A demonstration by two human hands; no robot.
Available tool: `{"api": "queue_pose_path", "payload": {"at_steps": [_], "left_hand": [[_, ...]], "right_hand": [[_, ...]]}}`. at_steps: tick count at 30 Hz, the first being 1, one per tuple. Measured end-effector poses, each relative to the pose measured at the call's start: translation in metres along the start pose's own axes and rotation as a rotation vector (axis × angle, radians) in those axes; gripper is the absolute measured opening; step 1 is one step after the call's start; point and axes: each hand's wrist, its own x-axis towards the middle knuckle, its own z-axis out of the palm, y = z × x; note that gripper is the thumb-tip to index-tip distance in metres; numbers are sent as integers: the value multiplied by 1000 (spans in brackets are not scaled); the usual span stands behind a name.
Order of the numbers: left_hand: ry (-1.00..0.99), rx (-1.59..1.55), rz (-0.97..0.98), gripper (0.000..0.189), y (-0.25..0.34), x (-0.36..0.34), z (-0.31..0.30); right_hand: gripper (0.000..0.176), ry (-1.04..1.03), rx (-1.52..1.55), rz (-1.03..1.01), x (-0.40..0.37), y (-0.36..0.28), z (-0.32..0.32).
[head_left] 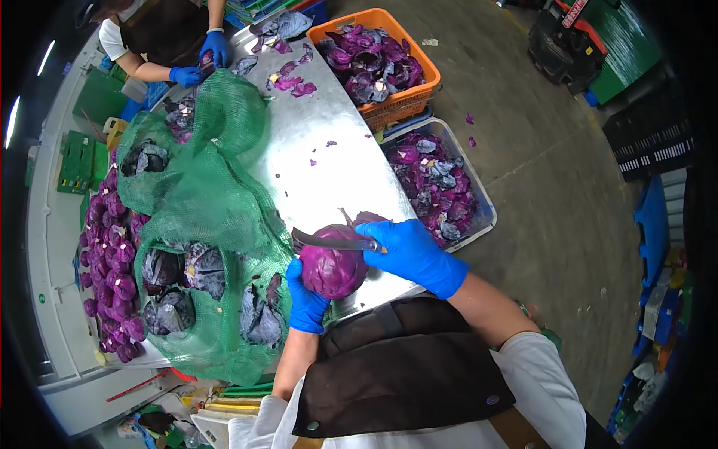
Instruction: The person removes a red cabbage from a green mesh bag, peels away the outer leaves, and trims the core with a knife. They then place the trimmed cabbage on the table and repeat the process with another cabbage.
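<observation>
A round red cabbage (331, 268) is in front of me at the table's near edge. My left hand (307, 305), in a blue glove, is closed around its left and lower side. My gloved right hand (419, 257) grips a knife (329, 239) by its handle. The curved blade points left and lies across the upper part of the cabbage in this view. Just beyond the blade, a loose purple leaf (367, 218) shows beside my right fingers. Dark outer leaves (262, 318) lie on green netting to the left of my left hand.
Green net sacks (217, 179) with dark cabbages cover the table's left side, beside a pile of purple cabbages (112, 262). An orange crate (404, 108) and a pale bin (485, 213) hold leaves at right. Another person (161, 37) works at the far end of the metal table (336, 172).
</observation>
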Motion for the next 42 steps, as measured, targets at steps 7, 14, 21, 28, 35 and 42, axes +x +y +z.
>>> {"api": "queue_pose_path", "payload": {"at_steps": [7, 14, 21, 28, 35, 42], "left_hand": [[-159, -203, 39, 95, -12, -2, -32], [-313, 193, 170, 125, 32, 0, 51], [-216, 204, 214, 117, 28, -10, 78], [73, -193, 72, 87, -26, -11, 4], [-265, -1205, 29, 96, 3, -39, -39], [-291, -580, 425, 109, 118, -131, -121]], "right_hand": [[27, 90, -1, 392, -6, 54, -6], [58, -30, 749, 595, -15, 9, 4], [62, -175, 1203, 473, -19, 11, -12], [43, -187, 1068, 556, -15, 20, 9], [35, -570, 745, 796, -25, 84, 104], [19, -188, 889, 846, 46, 183, 60]]}}
